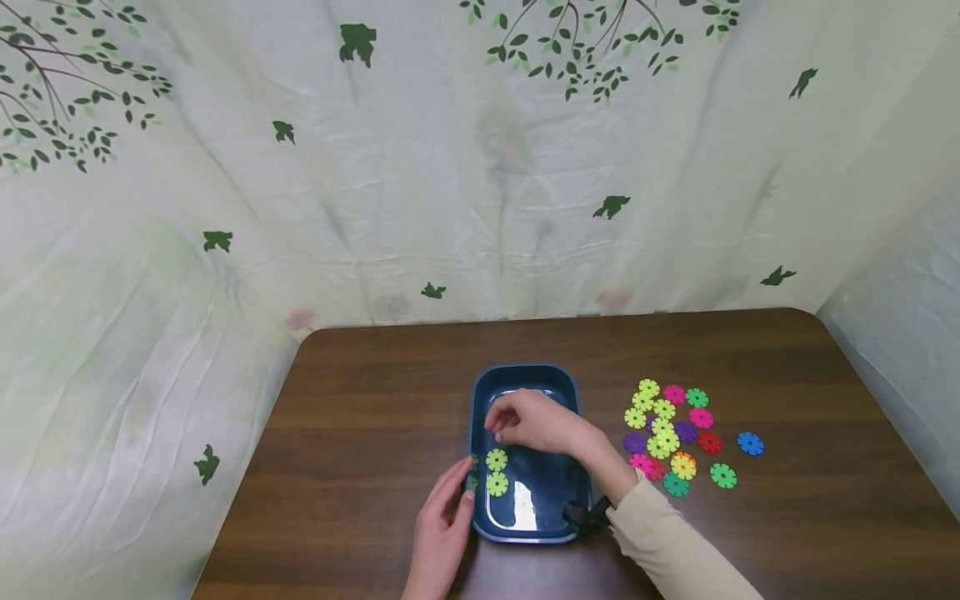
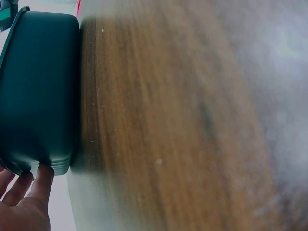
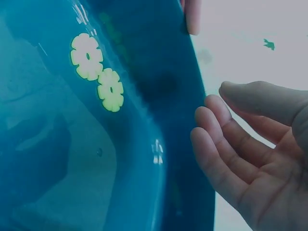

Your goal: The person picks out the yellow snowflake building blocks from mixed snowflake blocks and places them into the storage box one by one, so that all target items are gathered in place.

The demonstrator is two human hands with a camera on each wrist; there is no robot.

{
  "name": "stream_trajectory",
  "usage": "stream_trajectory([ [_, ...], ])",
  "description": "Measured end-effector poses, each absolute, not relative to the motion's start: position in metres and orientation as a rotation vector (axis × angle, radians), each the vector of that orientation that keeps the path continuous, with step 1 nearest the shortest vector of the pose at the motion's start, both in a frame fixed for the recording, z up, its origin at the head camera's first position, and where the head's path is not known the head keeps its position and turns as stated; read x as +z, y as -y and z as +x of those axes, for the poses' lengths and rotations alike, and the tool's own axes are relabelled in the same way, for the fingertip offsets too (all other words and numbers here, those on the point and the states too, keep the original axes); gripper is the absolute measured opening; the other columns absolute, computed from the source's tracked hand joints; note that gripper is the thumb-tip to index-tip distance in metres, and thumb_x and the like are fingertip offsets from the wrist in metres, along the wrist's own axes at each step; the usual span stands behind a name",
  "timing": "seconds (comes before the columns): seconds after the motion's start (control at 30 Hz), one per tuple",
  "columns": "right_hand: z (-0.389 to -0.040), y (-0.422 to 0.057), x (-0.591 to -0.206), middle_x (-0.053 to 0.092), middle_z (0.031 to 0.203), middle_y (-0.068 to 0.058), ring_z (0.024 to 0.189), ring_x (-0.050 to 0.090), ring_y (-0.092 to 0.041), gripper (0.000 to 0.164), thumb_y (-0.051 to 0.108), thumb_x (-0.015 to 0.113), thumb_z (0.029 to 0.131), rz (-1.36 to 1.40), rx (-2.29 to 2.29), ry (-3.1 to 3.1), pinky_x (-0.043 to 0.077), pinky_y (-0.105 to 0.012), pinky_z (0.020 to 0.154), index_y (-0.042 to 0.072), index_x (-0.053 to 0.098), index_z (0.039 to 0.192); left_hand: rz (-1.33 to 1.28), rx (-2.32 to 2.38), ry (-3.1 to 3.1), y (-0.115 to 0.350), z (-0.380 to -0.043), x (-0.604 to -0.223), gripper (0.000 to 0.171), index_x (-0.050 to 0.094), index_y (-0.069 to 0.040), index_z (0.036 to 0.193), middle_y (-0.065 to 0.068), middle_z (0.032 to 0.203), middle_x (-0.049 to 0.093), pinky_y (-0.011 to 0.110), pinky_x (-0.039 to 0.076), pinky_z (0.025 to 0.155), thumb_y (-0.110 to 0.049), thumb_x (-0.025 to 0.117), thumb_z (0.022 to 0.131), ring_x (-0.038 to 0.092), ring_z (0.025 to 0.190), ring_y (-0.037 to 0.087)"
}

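Observation:
A dark blue rectangular tray (image 1: pixel 551 475) stands on the wooden table with two yellow-green flower-shaped discs (image 1: pixel 497 472) lying in its left part. In the head view my right hand (image 1: pixel 536 421) is over the tray, its fingers loosely bent. The right wrist view shows nothing between the thumb and fingertips of that hand (image 3: pixel 250 144), which overlaps the tray's rim there. At the tray's left side my left hand (image 1: pixel 441 525) touches the outer wall with its fingers. In the left wrist view these fingers (image 2: pixel 42 183) rest against the tray's outside.
To the right of the tray, a loose spread of flower discs (image 1: pixel 663 442) in yellow, pink, purple, red, orange and green lies on the table (image 1: pixel 375 433). A single blue disc (image 1: pixel 751 443) lies farther right. Behind the table hangs a white leaf-patterned cloth (image 1: pixel 480 208).

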State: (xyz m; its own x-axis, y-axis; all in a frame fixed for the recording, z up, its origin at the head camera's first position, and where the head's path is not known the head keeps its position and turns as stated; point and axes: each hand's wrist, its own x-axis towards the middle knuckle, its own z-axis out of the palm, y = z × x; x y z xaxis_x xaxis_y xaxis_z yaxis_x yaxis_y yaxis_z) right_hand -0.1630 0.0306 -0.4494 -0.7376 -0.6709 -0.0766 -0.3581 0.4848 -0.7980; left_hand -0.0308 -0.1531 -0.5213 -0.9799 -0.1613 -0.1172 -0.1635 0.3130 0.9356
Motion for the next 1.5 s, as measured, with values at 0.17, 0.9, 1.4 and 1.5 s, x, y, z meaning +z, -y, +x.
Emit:
stream_trajectory([
  [0.17, -0.156, -0.040, -0.447, 0.067, 0.093, 0.008, 0.081, 0.060, -0.008, 0.014, 0.010, 0.071, 0.090, -0.862, -1.144, -2.353, 0.054, -0.024, 0.076, 0.017, 0.071, 0.102, -0.283, 1.832, -2.581, 0.153, -0.029, -0.524, 0.042, 0.061, -0.026, 0.134, 0.000, 0.139, 0.054, 0.038, 0.050, 0.097, -0.006, 0.060, 0.097, 0.051, 0.128, 0.024],
  [0.9, -0.122, -0.088, -0.454, 0.067, 0.103, 0.006, 0.089, 0.060, -0.009, 0.021, 0.023, 0.073, 0.091, -0.733, -1.274, -2.348, 0.055, -0.028, 0.081, 0.022, 0.069, 0.111, -0.311, 1.816, -2.604, 0.152, -0.028, -0.522, 0.043, 0.062, -0.024, 0.134, 0.000, 0.138, 0.054, 0.038, 0.051, 0.096, -0.004, 0.060, 0.096, 0.051, 0.128, 0.024],
  [1.4, -0.101, -0.127, -0.473, 0.067, 0.105, -0.002, 0.089, 0.063, -0.014, 0.028, 0.011, 0.076, 0.087, -0.481, -1.535, -2.529, 0.057, -0.031, 0.083, 0.017, 0.069, 0.113, -0.297, 1.829, -2.612, 0.151, -0.028, -0.522, 0.043, 0.061, -0.020, 0.135, -0.001, 0.138, 0.054, 0.037, 0.051, 0.096, -0.003, 0.060, 0.096, 0.051, 0.128, 0.023],
  [1.5, -0.098, -0.137, -0.479, 0.068, 0.104, 0.000, 0.089, 0.064, -0.013, 0.029, 0.010, 0.076, 0.086, -0.434, -1.563, -2.544, 0.057, -0.032, 0.082, 0.016, 0.068, 0.114, -0.304, 1.820, -2.612, 0.151, -0.028, -0.523, 0.043, 0.061, -0.022, 0.135, -0.001, 0.139, 0.054, 0.037, 0.050, 0.096, -0.004, 0.060, 0.096, 0.050, 0.128, 0.024],
])
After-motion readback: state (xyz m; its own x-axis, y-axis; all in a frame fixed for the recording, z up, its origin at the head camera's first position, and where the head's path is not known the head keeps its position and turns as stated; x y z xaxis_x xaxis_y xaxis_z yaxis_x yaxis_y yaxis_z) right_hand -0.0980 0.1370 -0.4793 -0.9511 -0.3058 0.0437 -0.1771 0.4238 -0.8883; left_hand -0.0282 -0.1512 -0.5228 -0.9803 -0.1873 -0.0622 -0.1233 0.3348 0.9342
